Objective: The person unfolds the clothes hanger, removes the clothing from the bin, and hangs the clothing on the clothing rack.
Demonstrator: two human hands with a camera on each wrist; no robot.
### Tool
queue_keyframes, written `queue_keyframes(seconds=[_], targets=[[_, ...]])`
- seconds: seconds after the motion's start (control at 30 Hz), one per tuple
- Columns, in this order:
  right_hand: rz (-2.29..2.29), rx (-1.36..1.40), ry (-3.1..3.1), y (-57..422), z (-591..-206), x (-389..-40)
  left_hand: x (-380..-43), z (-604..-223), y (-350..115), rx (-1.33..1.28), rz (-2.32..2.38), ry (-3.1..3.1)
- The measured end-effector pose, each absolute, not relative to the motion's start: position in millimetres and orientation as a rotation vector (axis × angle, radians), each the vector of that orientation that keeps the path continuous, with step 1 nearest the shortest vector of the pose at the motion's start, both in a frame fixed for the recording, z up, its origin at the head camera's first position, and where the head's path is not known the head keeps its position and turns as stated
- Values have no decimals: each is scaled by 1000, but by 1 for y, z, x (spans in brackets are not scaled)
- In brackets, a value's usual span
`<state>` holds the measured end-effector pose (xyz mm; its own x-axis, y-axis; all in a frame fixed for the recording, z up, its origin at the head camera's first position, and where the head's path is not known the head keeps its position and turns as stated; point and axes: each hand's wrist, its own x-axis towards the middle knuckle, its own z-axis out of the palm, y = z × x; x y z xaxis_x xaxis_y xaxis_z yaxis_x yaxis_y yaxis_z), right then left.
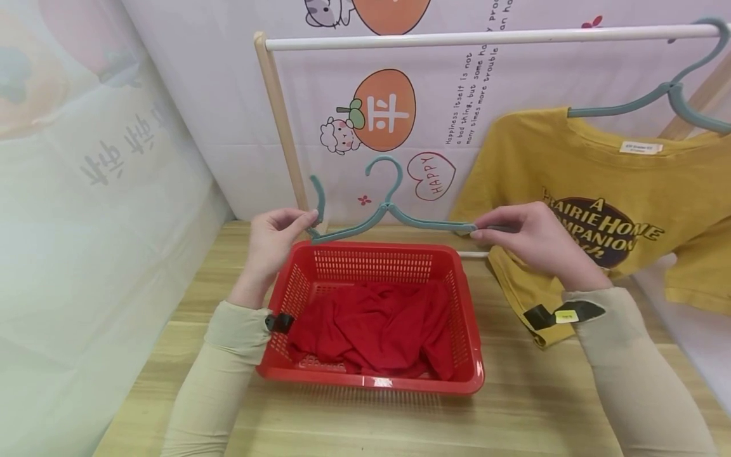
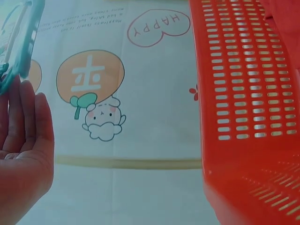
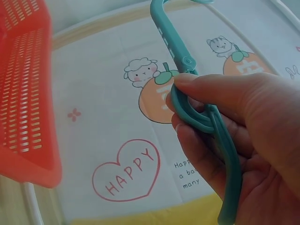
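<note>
A teal folding hanger (image 1: 356,230) is held up over the back rim of a red basket (image 1: 374,383), its hook upward. My left hand (image 1: 271,244) pinches the hanger's left end between thumb and fingers; a short end piece sticks up there. At the opposite end, my right hand (image 1: 528,238) grips the hanger with thumb and fingers. In the right wrist view, the teal hanger (image 3: 227,164) runs through the right hand (image 3: 253,126), with a curved piece at the fingertips. A crumpled red cloth (image 1: 377,324) lies inside the basket.
Behind stands a rack with a white rail (image 1: 457,39) and a wooden post (image 1: 282,120). A yellow T-shirt (image 1: 514,152) hangs at right on another teal hanger (image 1: 617,109), its lower part reaching the wooden tabletop (image 1: 342,425). Printed sheeting (image 1: 228,95) covers the back and left.
</note>
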<state>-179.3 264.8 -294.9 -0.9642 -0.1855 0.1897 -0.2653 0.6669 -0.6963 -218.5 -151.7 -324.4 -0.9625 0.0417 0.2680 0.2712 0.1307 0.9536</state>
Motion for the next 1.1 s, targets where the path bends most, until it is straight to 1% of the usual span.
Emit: queue_keyframes(seconds=[0.37, 0.6, 0.83, 1.1], targets=[[1176, 272, -2744, 273, -289, -173, -222, -329, -166, -294, -1959, -2083], [1204, 300, -2783, 275, -295, -176, -224, -331, -169, -308, -1990, -2063], [1186, 361, -2784, 272, -299, -177, -227, -324, -171, -279, -1990, -1983], [1186, 335, -2784, 272, -299, -177, -225, -321, -172, -295, -2095, -1851]])
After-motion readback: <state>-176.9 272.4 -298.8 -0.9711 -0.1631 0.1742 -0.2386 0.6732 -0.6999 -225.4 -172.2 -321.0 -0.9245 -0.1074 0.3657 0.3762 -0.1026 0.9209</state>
